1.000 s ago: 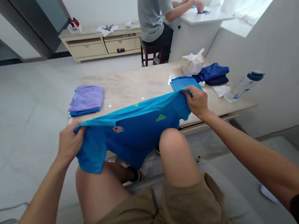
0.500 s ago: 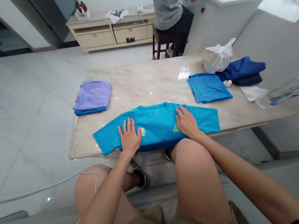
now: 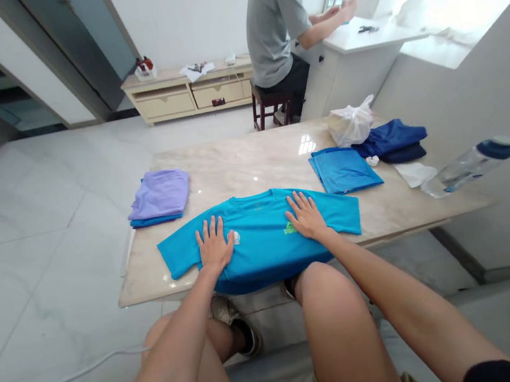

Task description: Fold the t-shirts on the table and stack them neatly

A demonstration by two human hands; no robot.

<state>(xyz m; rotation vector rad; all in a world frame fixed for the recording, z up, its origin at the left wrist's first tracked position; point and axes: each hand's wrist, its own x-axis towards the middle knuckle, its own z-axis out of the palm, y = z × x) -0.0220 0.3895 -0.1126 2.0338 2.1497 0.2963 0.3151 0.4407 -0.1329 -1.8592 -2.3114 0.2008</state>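
A turquoise T-shirt point(image 3: 260, 236) lies spread near the front edge of the table, its collar toward the far side and its lower part hanging over the near edge. My left hand point(image 3: 215, 245) rests flat on its left chest area, fingers spread, beside a small white print. On the other side of the chest, my right hand point(image 3: 306, 216) lies flat with fingers apart, next to a green print. Both hands press on the cloth without gripping it. The shirt's hem is out of sight below the table edge.
Folded purple cloth point(image 3: 161, 193) sits on blue cloth at the table's left. At the right are a folded blue garment point(image 3: 346, 168), dark blue clothes point(image 3: 394, 139), a white plastic bag point(image 3: 352, 124) and a water bottle point(image 3: 470, 166). Beyond the marble table point(image 3: 239, 154), a person point(image 3: 277, 22) sits on a stool.
The view has tilted up, showing more of the room. My hands stay flat on the T-shirt, with the right fingers now more spread. More of the shirt's lower part shows over the edge.
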